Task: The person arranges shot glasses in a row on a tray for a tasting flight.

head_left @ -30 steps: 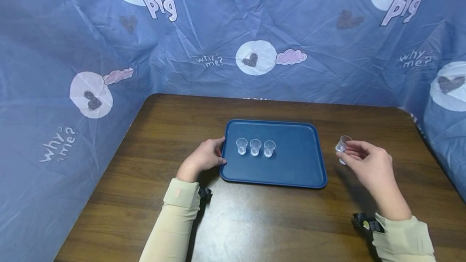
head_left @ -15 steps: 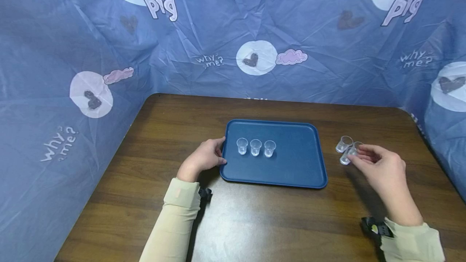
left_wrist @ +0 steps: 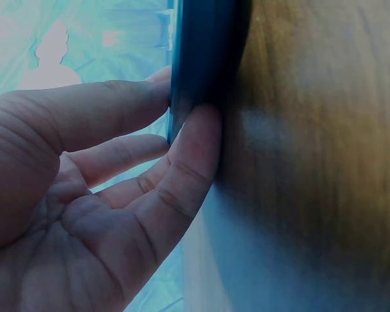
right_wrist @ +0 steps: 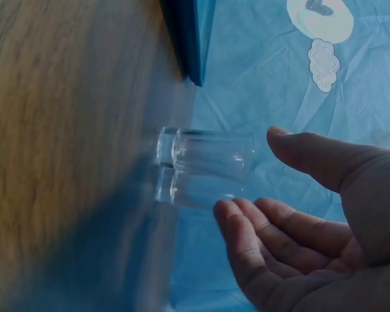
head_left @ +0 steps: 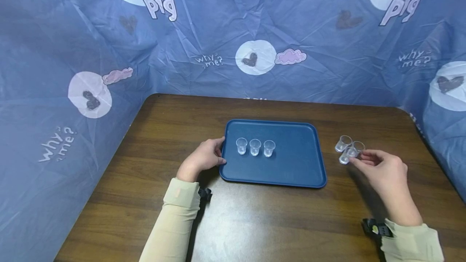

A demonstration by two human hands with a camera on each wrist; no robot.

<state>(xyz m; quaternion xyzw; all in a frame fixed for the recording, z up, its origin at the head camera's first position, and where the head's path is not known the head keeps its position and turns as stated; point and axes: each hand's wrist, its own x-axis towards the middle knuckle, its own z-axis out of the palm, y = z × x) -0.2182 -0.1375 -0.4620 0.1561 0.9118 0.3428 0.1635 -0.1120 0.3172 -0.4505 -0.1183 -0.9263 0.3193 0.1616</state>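
Observation:
The blue tray [head_left: 287,169] lies on the table with three clear shot glasses [head_left: 255,147] standing in a row on its left half. At its left rim, my left hand [head_left: 204,157] grips the edge; a fingertip [left_wrist: 201,133] lies low by the rim's underside in the left wrist view. Right of the tray stand more clear shot glasses [head_left: 343,143], close together and overlapping, so their number is unclear. My right hand [head_left: 382,171] is just beside them. In the right wrist view its thumb [right_wrist: 299,148] is apart from the nearest glass [right_wrist: 211,149], with the other fingers near the rims.
The brown wooden table [head_left: 174,120] has rounded back corners. Blue printed cloth [head_left: 204,19] hangs behind it and at both sides. A dark wrist device [head_left: 376,228] sits at the right cuff, and another [head_left: 205,194] at the left.
My right hand has moved right from the glass it pinched, and the glasses beside the tray are now more exposed. My left hand and the tray have stayed in place.

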